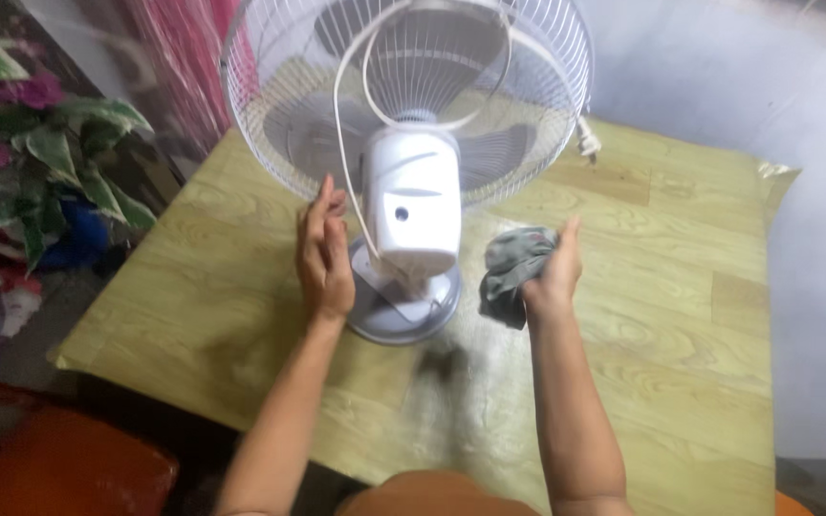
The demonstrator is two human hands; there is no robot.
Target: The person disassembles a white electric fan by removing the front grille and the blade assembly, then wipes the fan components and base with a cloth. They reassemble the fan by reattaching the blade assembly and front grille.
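A white table fan stands at upper centre on a wood-patterned table, its back to the viewer. The left hand, fingers straight and pressed together, rests beside its motor housing as if steadying it. The right hand bunches a grey cloth in closed fingers; the fan's white cord loops across the grille, and leafy plants crowd the left edge.

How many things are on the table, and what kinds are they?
Fan, white, standing on its round base: 1
Power cord, white, draped over the fan's back: 1
Cloth, grey, bunched in the right hand: 1
Total: 3
The left hand is open beside the fan.
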